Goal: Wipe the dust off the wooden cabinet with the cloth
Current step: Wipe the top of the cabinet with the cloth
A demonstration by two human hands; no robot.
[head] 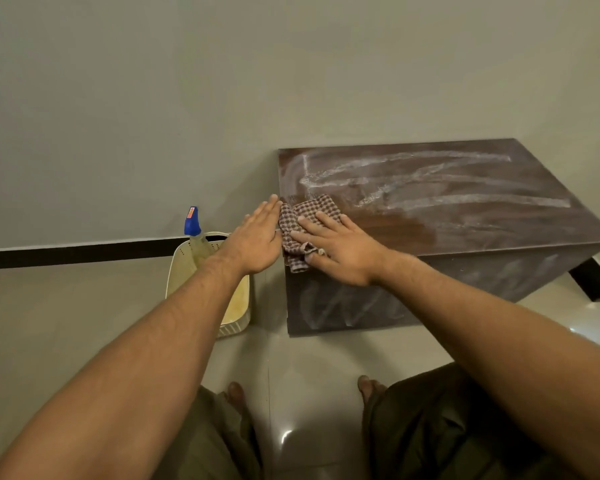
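My right hand (342,252) lies flat on the checked cloth (303,221), its fingers (321,220) straight and slightly spread, pressing the fabric down rather than gripping it. The thumb lies along the front edge, where a fold of the cloth hangs over. The cloth sits bunched at the front left corner of the wooden cabinet (482,223), on its top, with one end drooping down the front face. My left hand (257,240) is open too, fingers (269,209) straight and held together. It stands just beside the cabinet's left edge with the fingertips level with the cloth's far side (whether they touch the fabric or only come close, I cannot tell). Most of the cabinet top carries pale dust streaks (430,180) running lengthwise from the left edge toward the right. A darker, glossier brown patch (399,228) lies just right of my right hand near the front edge. The front face shows whitish smears as well. The cabinet stands on a shiny tiled floor (312,368) against a plain wall (222,98). Left of it, under my left forearm, a cream perforated basket (182,268) rests on the floor, and a spray bottle (193,225) with a blue nozzle stands in it. My feet and the legs of my dark trousers show at the bottom.
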